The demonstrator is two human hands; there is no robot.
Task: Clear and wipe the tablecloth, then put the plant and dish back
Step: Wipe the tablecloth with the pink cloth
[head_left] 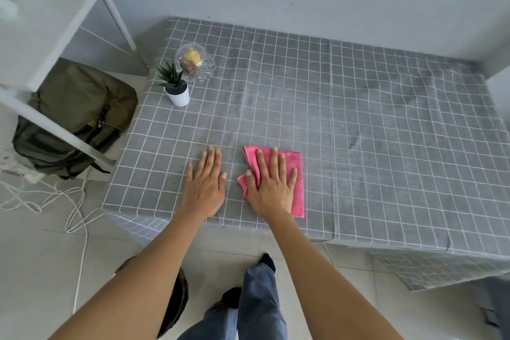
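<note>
A grey tablecloth point(358, 124) with a white grid covers the low table. Near its front edge lies a folded pink cloth point(296, 174), and my right hand point(271, 185) presses flat on it with straight fingers. My left hand point(205, 182) rests flat on the bare tablecloth just left of the pink cloth. At the table's far left corner stands a small green plant in a white pot point(176, 88). Right behind it sits a clear glass dish point(197, 63) holding a yellow and a brown item.
A green backpack point(77, 116) lies on the floor left of the table, under a white shelf frame point(55, 22). White cables point(55, 201) trail over the tiled floor. A wall runs behind the table. My legs stand at the front edge.
</note>
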